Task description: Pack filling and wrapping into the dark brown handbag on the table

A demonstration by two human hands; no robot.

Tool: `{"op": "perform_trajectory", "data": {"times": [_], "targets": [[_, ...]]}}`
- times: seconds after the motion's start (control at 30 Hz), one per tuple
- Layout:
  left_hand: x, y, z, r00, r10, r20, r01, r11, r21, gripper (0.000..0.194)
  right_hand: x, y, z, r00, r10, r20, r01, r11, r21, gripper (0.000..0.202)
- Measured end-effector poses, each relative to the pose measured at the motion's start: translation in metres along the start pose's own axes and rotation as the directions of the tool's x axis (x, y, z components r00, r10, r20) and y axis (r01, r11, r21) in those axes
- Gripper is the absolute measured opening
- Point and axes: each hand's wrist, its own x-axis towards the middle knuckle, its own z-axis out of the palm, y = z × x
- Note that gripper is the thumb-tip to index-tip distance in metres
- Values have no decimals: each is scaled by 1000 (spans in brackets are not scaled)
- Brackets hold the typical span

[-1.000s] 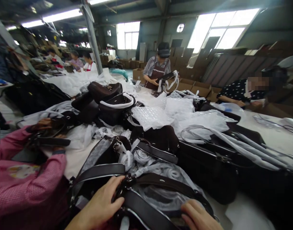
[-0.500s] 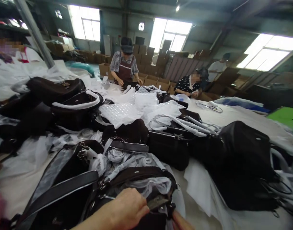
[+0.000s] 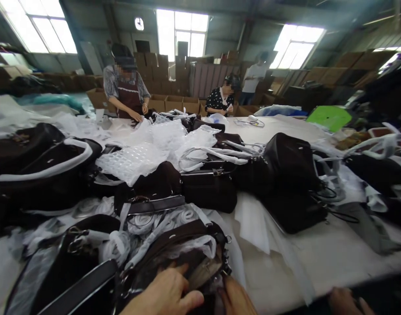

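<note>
Warehouse light falls from tall windows onto a long white table (image 3: pixel 318 258) heaped with dark handbags and white wrapping. Nearest the wearer, at the table's near edge, sits a brown bag (image 3: pixel 183 249) with clear plastic (image 3: pixel 193 250) stuffed in its open mouth. The left hand (image 3: pixel 164 293) lies on the bag's front, fingers spread and curled loosely at the opening, touching the plastic and lining rather than gripping hard. The right hand (image 3: pixel 236 299) sits just right of it against the bag's side; its fingers are cut off by the frame, so whether they clutch anything cannot be told.

Left of the bag lies a wide dark strap (image 3: pixel 78 288). Behind the bag are coiled wrapped handles (image 3: pixel 144 221), then a bubble sheet (image 3: pixel 131 159). Right of the bag and farther back rests a black bag (image 3: pixel 288 179). At the table's far end a person in an apron (image 3: pixel 126 94) handles wrapping, and another in a dotted top (image 3: pixel 220 98) sits nearby.

The work looks to be at the stage of opening or checking the bag's inside. A next move would likely need one hand steadying the rim while the other reaches within
</note>
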Motion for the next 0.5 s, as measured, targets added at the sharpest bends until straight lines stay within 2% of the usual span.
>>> {"op": "perform_trajectory", "data": {"times": [0.07, 0.1, 0.17, 0.23, 0.33, 0.4, 0.5], "targets": [[-2, -1, -2, 1000, -5, -3, 5, 1000, -10, 39, -1, 14, 15, 995, 48, -87, -51, 998, -37, 49], [-2, -1, -2, 1000, -6, -16, 6, 1000, -19, 38, 0, 18, 19, 995, 37, -94, -42, 998, -48, 50], [-3, -1, -1, 999, -1, -34, 1, 1000, 1, 38, 5, 23, 22, 995, -31, -97, 24, 997, -68, 51], [-2, -1, 4, 1000, -7, -9, 8, 995, 97, 39, 12, 21, 23, 992, -86, -89, 77, 992, -105, 50], [4, -2, 16, 1000, 8, 16, -11, 976, 218, 48, 22, 17, 23, 998, -42, 46, 51, 976, -210, 48], [8, -5, 22, 1000, 22, 14, -24, 980, 197, 52, 25, 17, 21, 984, -8, 178, 54, 965, -255, 44], [9, -9, 22, 994, 109, 18, -111, 986, 124, 47, 21, 23, 4, 970, -25, 240, 93, 957, -274, 34]]}}
